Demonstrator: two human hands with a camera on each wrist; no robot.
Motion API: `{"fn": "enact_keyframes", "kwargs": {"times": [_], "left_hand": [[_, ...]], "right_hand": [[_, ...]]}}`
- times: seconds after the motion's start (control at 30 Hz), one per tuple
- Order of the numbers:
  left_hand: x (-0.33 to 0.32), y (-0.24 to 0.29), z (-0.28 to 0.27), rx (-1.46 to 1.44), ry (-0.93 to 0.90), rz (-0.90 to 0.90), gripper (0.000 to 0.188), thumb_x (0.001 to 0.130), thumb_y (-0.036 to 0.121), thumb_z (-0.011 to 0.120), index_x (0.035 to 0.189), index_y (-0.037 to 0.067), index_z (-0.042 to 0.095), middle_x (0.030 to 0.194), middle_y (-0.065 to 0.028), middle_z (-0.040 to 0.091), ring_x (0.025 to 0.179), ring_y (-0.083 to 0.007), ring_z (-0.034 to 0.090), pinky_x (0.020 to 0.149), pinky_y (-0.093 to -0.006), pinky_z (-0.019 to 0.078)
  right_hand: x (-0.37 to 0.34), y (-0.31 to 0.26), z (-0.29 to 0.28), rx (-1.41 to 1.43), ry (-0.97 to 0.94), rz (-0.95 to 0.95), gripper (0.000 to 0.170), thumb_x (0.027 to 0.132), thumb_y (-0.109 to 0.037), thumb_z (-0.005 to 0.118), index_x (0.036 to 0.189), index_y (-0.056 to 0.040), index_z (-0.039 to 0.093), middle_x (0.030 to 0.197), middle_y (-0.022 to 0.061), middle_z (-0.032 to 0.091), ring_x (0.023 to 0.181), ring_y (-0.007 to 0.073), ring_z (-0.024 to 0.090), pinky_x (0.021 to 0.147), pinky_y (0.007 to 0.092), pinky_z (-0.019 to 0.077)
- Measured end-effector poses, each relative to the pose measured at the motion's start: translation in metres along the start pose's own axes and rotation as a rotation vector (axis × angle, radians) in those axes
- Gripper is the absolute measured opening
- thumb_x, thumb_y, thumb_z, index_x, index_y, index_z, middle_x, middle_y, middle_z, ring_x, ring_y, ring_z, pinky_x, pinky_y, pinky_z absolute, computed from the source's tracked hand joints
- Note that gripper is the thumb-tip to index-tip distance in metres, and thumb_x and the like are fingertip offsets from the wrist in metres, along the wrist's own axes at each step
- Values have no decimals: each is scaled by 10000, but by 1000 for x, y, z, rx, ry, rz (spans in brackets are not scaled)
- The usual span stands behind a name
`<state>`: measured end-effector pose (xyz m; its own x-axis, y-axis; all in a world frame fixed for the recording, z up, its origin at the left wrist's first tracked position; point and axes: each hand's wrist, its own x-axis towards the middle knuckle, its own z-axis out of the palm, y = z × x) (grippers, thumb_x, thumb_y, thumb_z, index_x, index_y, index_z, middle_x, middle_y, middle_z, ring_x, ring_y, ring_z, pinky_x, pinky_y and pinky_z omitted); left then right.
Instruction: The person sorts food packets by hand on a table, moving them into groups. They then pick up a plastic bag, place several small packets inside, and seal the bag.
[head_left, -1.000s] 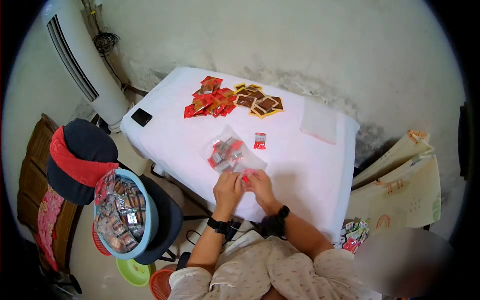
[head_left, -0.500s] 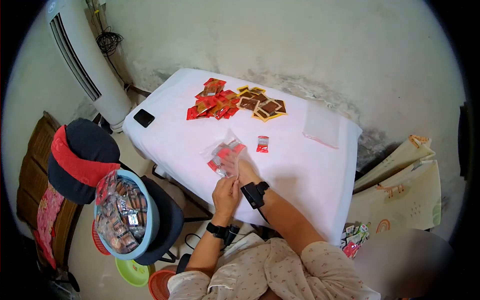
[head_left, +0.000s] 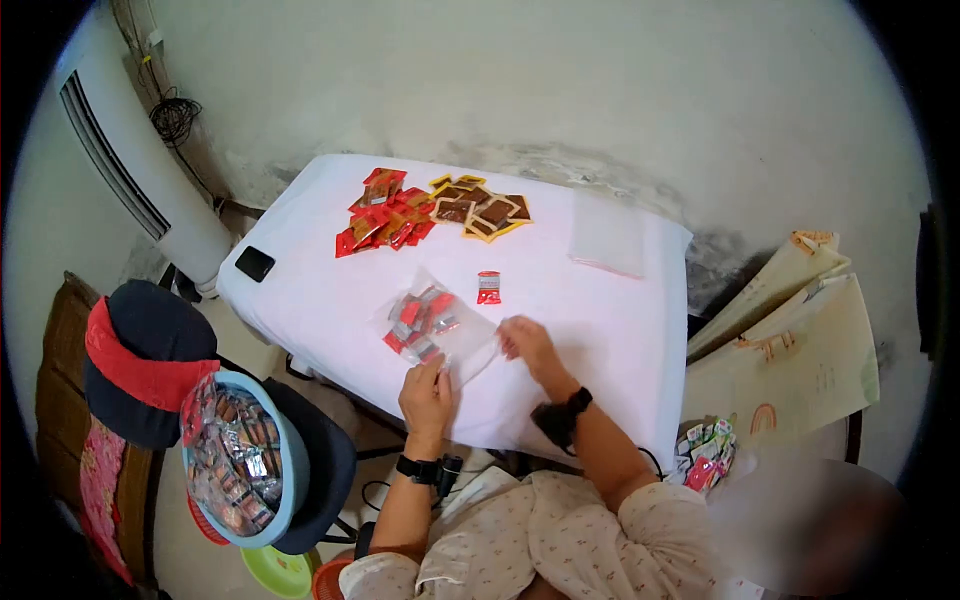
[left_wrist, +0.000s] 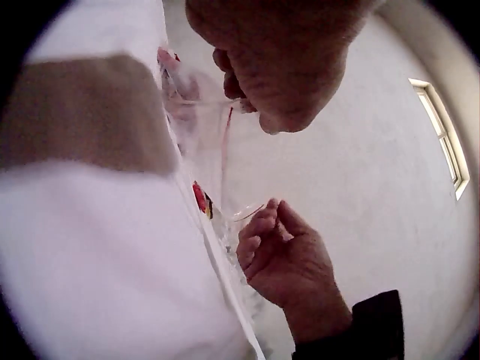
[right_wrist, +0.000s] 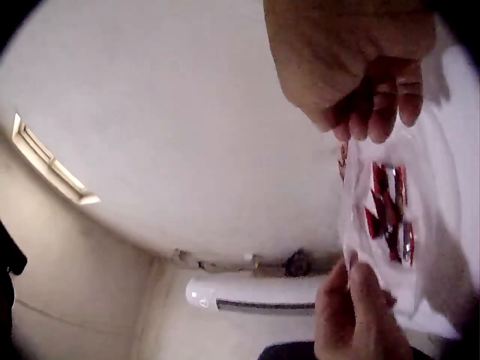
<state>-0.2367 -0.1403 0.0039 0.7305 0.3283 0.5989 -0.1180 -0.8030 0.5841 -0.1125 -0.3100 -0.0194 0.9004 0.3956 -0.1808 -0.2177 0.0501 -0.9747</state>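
Observation:
A clear plastic bag (head_left: 465, 345) with several small red and silver packets (head_left: 418, 318) inside lies near the table's front edge. My left hand (head_left: 427, 402) pinches its near corner; my right hand (head_left: 535, 350) pinches the edge on the right, so the mouth is stretched between them. In the right wrist view the bag (right_wrist: 420, 281) spans from the right hand (right_wrist: 352, 67) to the left hand (right_wrist: 360, 311). Both hands, left (left_wrist: 281, 60) and right (left_wrist: 292, 262), show in the left wrist view. One red packet (head_left: 489, 288) lies beyond the bag.
Red packets (head_left: 385, 215) and yellow-edged brown packets (head_left: 480, 208) lie in piles at the back. A phone (head_left: 254, 263) is at the left, flat clear bags (head_left: 608, 235) at the back right. A blue tub (head_left: 296, 470) of packets stands on a chair at the left.
My right hand was first at the left hand with a small red item, then inside the bag; now it is out at the right, holding the edge. The view has shifted a little.

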Motion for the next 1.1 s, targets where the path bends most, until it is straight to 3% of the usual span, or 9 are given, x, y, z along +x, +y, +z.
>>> {"fn": "enact_keyframes", "kwargs": {"times": [0.1, 0.17, 0.27, 0.43, 0.53, 0.63, 0.7, 0.87, 1.1], "left_hand": [[8, 2, -2, 46, -7, 67, 223, 743, 49, 647, 964, 75, 637, 733, -84, 569, 695, -262, 554, 611, -355, 460], [11, 4, -5, 116, -69, 94, 267, 736, 49, 653, 999, 86, 628, 768, -89, 571, 737, -264, 556, 636, -358, 462], [13, 8, -4, 106, -82, 114, 295, 733, 49, 656, 1022, 88, 617, 808, -95, 573, 783, -269, 555, 662, -357, 464], [13, 14, 1, 118, -64, 153, 316, 730, 51, 660, 1043, 90, 639, 811, -93, 570, 794, -269, 555, 674, -352, 468], [13, 10, 8, 128, -73, 165, 305, 739, 65, 661, 1042, 95, 664, 797, -89, 568, 770, -260, 559, 658, -352, 472], [15, 9, 12, 113, -50, 199, 269, 756, 75, 654, 1025, 93, 669, 777, -85, 561, 732, -246, 561, 623, -345, 472], [17, 12, 13, 100, -73, 152, 247, 767, 80, 650, 1012, 91, 671, 756, -79, 551, 698, -235, 560, 593, -339, 470], [17, 10, 18, 77, -47, 119, 236, 770, 87, 654, 1005, 93, 671, 728, -75, 538, 667, -234, 553, 564, -337, 464], [13, 16, 12, 64, -21, 103, 232, 773, 97, 655, 1005, 100, 674, 687, -70, 531, 643, -238, 548, 538, -342, 455]], "right_hand": [[39, -3, -21, 85, 188, 0, 305, 898, -322, 559, 812, -33, 611, 660, 50, 579, 609, 132, 544, 550, 268, 459], [62, -3, -17, -585, 493, -261, 307, 856, -323, 606, 769, -28, 619, 724, 87, 582, 700, 195, 572, 608, 343, 476], [70, -5, 2, -1123, 611, -514, 315, 784, -338, 662, 729, -31, 624, 841, 130, 587, 846, 270, 571, 678, 417, 470], [81, -4, 15, -1179, 527, -460, 335, 686, -330, 722, 815, -35, 628, 901, 143, 589, 927, 317, 556, 727, 452, 461], [94, 11, -3, -1047, 440, -338, 309, 727, -267, 716, 881, -24, 601, 840, 115, 607, 813, 255, 598, 668, 396, 478], [79, 19, -23, -128, 341, -310, 189, 838, -145, 608, 936, 4, 547, 775, 48, 607, 636, 92, 546, 554, 238, 445], [31, 0, -27, 59, 293, -142, 162, 843, -144, 592, 902, 0, 551, 740, 44, 601, 619, 91, 542, 547, 235, 446], [-61, 28, -19, 136, -202, 143, 232, 839, -227, 615, 921, -15, 566, 682, 44, 588, 525, 114, 539, 492, 248, 454], [-11, 9, 73, 321, -31, 96, 199, 885, -147, 552, 1042, -25, 558, 831, 58, 604, 625, 121, 569, 543, 260, 492]]}}
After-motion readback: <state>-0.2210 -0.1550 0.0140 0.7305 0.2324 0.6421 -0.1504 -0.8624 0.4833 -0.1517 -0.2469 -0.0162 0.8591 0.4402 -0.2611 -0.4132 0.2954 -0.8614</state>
